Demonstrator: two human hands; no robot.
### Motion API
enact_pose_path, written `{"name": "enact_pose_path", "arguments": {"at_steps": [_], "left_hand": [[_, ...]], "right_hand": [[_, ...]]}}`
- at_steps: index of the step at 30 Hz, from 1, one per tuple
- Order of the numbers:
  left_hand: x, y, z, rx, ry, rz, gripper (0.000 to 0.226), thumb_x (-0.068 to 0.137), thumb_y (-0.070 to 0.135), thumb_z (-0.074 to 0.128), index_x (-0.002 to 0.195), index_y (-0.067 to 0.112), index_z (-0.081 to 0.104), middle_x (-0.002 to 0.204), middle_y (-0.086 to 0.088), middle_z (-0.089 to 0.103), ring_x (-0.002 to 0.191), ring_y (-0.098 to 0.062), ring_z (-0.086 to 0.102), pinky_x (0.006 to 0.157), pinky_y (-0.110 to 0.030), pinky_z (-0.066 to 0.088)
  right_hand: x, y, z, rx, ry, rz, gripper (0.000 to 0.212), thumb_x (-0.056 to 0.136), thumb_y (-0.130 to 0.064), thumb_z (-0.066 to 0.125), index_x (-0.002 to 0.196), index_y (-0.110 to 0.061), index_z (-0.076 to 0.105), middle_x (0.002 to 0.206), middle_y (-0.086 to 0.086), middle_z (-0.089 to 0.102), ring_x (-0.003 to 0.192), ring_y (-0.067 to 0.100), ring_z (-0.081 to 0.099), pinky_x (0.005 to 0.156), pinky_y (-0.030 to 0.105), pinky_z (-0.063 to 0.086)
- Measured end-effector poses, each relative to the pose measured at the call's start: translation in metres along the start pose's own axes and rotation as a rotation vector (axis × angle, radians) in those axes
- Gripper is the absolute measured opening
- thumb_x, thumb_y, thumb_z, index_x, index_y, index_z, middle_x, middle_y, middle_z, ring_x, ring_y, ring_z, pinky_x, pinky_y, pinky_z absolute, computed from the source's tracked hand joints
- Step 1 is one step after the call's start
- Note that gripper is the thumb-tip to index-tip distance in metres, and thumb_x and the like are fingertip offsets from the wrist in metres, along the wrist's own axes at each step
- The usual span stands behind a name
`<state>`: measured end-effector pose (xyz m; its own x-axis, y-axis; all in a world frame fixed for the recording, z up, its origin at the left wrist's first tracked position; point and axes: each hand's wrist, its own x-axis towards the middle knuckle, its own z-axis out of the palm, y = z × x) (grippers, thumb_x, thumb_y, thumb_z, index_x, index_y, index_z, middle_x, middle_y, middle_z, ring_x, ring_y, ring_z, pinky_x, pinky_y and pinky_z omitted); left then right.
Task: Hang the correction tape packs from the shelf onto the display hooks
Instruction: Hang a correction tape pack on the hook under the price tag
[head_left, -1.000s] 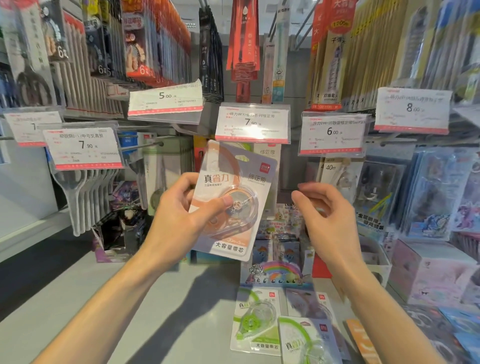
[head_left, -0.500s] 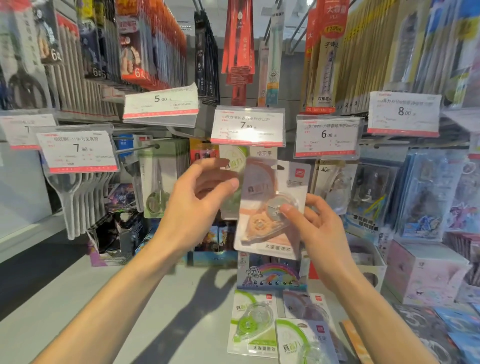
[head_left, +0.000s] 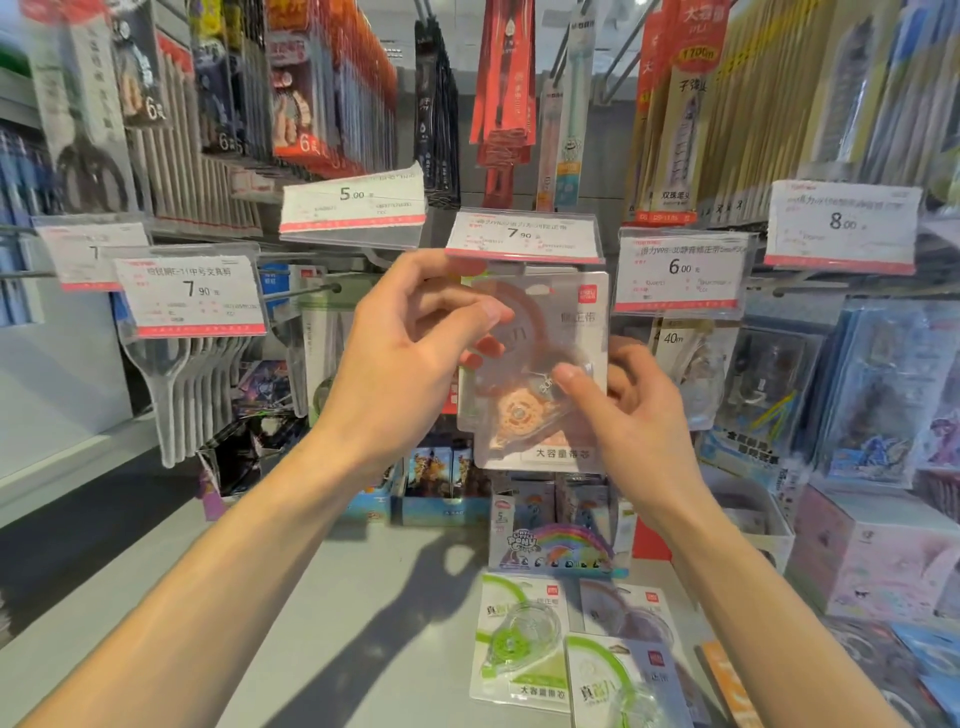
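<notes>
An orange correction tape pack (head_left: 540, 415) hangs upright just under the 7.90 price tag (head_left: 522, 236), held between both hands. My left hand (head_left: 410, 353) pinches its upper left edge with thumb and fingers. My right hand (head_left: 628, 410) pinches its right side, thumb on the blister front. The hook itself is hidden behind the tag and the pack. On the grey shelf (head_left: 322, 623) below lie a green pack (head_left: 519, 644), another green pack (head_left: 618, 680) overlapping it, and a brownish pack (head_left: 628, 613) behind.
Price tags for 5.00 (head_left: 353, 205), 6.00 (head_left: 680, 270) and 8.00 (head_left: 841, 226) stick out on hook ends around my hands. Scissors packs (head_left: 176, 374) hang at left, toy packs (head_left: 872, 395) at right. A rainbow pony box (head_left: 556, 545) stands behind the lying packs.
The orange pack passed from my left hand alone to both hands, then rose and moved right up under the 7.90 tag. My right hand came in and took hold of its right side.
</notes>
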<state>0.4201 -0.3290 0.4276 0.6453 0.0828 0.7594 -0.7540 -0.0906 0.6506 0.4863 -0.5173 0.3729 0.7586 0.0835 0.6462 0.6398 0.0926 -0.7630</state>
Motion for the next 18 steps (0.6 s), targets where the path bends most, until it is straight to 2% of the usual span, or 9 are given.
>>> {"name": "enact_pose_path", "arguments": {"at_steps": [3,6,9,11,16,18], "left_hand": [[0.001,0.002,-0.001,-0.003,-0.008,0.009,0.025,0.085,0.019,0.069,0.109,0.022,0.063,0.087,-0.001,0.079,0.068,-0.014,0.072,0.066,-0.026,0.055],[0.002,0.004,-0.002,-0.009,-0.017,0.014,0.024,0.086,0.017,0.068,0.109,0.022,0.063,0.086,0.0,0.079,0.065,-0.015,0.071,0.065,-0.025,0.054],[0.004,0.004,-0.003,-0.006,-0.02,0.016,0.024,0.086,0.016,0.067,0.109,0.021,0.062,0.085,-0.001,0.078,0.064,-0.015,0.07,0.064,-0.025,0.055],[0.003,0.002,-0.004,0.004,-0.022,0.015,0.026,0.086,0.017,0.067,0.111,0.018,0.062,0.086,-0.002,0.078,0.064,-0.016,0.071,0.064,-0.025,0.055],[0.002,-0.006,-0.007,0.035,-0.037,0.023,0.027,0.088,0.016,0.068,0.114,0.02,0.064,0.093,-0.005,0.078,0.067,-0.017,0.072,0.064,-0.023,0.054],[0.001,-0.015,-0.009,0.053,-0.034,0.009,0.027,0.088,0.017,0.069,0.115,0.02,0.064,0.094,-0.006,0.076,0.07,-0.015,0.072,0.064,-0.022,0.053]], "right_hand": [[0.009,-0.003,0.008,0.004,0.014,0.007,0.032,0.096,-0.021,0.073,0.122,-0.027,0.056,0.099,-0.004,0.082,0.089,0.01,0.078,0.072,0.024,0.061],[0.015,-0.006,0.013,0.006,0.043,-0.007,0.029,0.095,-0.02,0.073,0.115,-0.033,0.057,0.095,-0.004,0.081,0.078,0.012,0.074,0.068,0.027,0.06],[0.019,-0.006,0.015,0.007,0.063,-0.012,0.024,0.095,-0.025,0.075,0.109,-0.033,0.057,0.087,-0.011,0.08,0.072,0.007,0.073,0.061,0.021,0.056],[0.02,-0.003,0.016,0.0,0.075,0.003,0.024,0.094,-0.028,0.075,0.109,-0.032,0.058,0.087,-0.014,0.08,0.073,0.004,0.075,0.06,0.016,0.056],[0.023,0.008,0.02,-0.024,0.114,0.047,0.039,0.089,-0.04,0.079,0.118,-0.026,0.058,0.093,-0.01,0.082,0.081,0.011,0.079,0.07,0.025,0.064],[0.025,0.011,0.021,-0.054,0.125,0.048,0.043,0.086,-0.045,0.08,0.117,-0.025,0.058,0.092,-0.009,0.082,0.081,0.01,0.079,0.067,0.023,0.062]]}}
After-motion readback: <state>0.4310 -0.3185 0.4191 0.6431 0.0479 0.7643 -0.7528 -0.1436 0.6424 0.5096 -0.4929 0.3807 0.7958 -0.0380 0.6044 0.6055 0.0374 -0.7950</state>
